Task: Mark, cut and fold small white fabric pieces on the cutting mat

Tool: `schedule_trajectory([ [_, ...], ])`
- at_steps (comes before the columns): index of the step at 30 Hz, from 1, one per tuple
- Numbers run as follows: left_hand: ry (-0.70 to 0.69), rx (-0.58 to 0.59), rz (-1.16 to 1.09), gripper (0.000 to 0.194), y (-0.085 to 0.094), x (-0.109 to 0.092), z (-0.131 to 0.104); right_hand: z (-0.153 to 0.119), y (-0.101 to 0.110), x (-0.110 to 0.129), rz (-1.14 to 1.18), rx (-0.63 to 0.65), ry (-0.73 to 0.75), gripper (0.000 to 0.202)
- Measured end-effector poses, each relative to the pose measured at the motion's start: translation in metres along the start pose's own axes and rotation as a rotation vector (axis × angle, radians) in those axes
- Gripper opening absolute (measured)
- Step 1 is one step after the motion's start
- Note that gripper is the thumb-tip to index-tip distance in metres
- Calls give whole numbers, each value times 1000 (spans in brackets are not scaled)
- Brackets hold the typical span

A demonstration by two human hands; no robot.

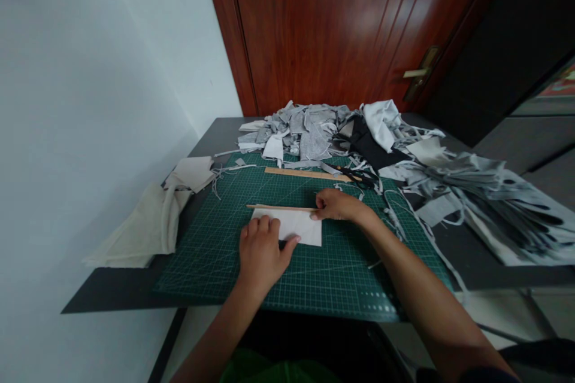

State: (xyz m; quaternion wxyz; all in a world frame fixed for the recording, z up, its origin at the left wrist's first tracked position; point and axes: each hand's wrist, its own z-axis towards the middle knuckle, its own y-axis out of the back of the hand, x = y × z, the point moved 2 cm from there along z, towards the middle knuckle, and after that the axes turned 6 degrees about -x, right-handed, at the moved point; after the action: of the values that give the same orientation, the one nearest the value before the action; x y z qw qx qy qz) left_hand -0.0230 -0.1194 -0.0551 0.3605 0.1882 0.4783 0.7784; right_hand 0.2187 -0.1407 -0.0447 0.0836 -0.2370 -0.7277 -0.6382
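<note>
Left hand (262, 249) spread on white piece (297, 227), likely steadying it; right hand (336, 206), two o'clock, grip clamped on wooden strip (281, 207).

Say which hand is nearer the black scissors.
Right: the right hand is just short of the black scissors, slightly left of them. The left hand is farther off, toward the near left, on the white piece.

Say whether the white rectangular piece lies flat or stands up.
Flat: the white piece lies on the green gridded mat, left hand on its left, right hand at its far-right corner.
</note>
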Motion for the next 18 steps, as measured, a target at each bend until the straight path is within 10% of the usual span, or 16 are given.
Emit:
schedule_trajectory([
  [7, 75, 29, 66, 48, 3, -5, -6, -5, 7, -4, 191, -73, 168, 20],
  [14, -297, 58, -244, 51, 3, -2, -7, -2, 0, 3, 513, 79, 305, 25],
  [18, -121, 57, -122, 45, 0, -7, -9, 5, -2, 3, 465, 28, 306, 30],
])
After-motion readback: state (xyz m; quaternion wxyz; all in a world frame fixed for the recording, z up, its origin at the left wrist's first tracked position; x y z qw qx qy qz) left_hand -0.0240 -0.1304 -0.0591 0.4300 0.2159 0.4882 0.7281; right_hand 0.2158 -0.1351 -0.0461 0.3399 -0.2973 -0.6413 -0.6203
